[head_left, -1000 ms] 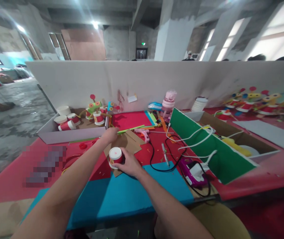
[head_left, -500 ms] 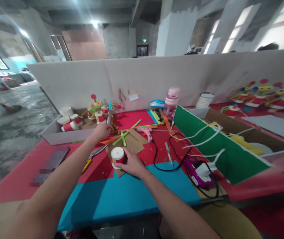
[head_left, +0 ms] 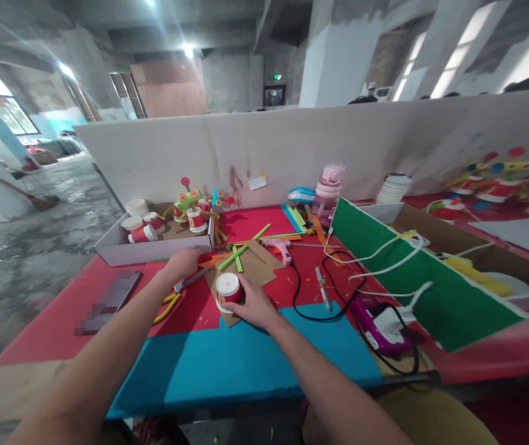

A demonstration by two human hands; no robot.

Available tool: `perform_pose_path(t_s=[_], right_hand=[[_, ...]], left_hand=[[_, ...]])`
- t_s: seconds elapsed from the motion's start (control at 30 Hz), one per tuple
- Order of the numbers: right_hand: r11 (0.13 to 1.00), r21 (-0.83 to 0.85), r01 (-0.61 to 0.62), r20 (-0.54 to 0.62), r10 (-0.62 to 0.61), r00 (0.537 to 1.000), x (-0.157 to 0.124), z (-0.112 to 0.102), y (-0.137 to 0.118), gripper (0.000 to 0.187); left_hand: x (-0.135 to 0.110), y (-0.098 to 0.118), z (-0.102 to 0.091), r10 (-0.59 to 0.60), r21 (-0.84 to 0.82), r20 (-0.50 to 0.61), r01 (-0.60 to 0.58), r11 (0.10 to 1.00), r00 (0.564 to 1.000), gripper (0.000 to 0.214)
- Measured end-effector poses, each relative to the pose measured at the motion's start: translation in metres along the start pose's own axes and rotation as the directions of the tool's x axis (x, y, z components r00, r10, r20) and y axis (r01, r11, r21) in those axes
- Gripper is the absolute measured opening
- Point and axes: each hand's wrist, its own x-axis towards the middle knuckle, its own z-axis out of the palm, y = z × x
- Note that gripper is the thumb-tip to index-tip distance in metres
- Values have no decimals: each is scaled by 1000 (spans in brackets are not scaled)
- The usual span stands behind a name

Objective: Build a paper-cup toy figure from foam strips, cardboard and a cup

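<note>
My right hand point(head_left: 254, 304) is closed around a red-and-white paper cup point(head_left: 228, 289) standing upside down on a piece of brown cardboard point(head_left: 255, 272). Its thumb lies along the cup's lower side. My left hand point(head_left: 183, 263) hangs low by the front wall of the white box point(head_left: 162, 250), fingers curled together; whatever they may hold is hidden. Yellow-handled pliers point(head_left: 170, 304) lie just below that hand, beside grey blades. Green paper strips point(head_left: 239, 256) cross on the cardboard behind the cup.
Inside the white box stand several paper cups point(head_left: 144, 233) and a green cup figure point(head_left: 188, 201). A pink glue gun point(head_left: 279, 248), a white pen point(head_left: 324, 289) and a purple power strip point(head_left: 380, 327) with looping cables lie right. A green-sided box point(head_left: 413, 272) stands beyond them.
My left hand has drawn back from the box's right end toward its front wall, lower and nearer. The right hand stays on the cup. The view has shifted slightly left.
</note>
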Motion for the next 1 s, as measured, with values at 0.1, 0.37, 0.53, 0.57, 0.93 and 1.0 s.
perform_pose_path(t_s=[0.1, 0.37, 0.53, 0.57, 0.93, 1.0], right_hand=[[1000, -8, 5, 2, -5, 1000, 0, 0, 1, 59], [1000, -20, -11, 3, 11, 1000, 0, 0, -1, 59], [999, -18, -29, 5, 29, 1000, -1, -1, -3, 60], [999, -17, -30, 8, 30, 1000, -1, -1, -3, 60], [999, -30, -26, 8, 26, 1000, -1, -1, -3, 60], [999, -33, -23, 8, 23, 1000, -1, -1, -3, 60]], left_hand=[[-3, -11, -1, 32, -88, 2, -32, 996, 999, 40], [-3, -47, -5, -29, -81, 40, 33, 996, 999, 35], [-9, -35, -4, 48, -181, 48, -39, 983, 998, 33], [-11, -30, -4, 56, -175, 42, -48, 983, 998, 34], [-18, -13, -5, -56, 71, -202, 72, 995, 978, 34], [-21, -10, -3, -55, 66, -218, 71, 995, 975, 35]])
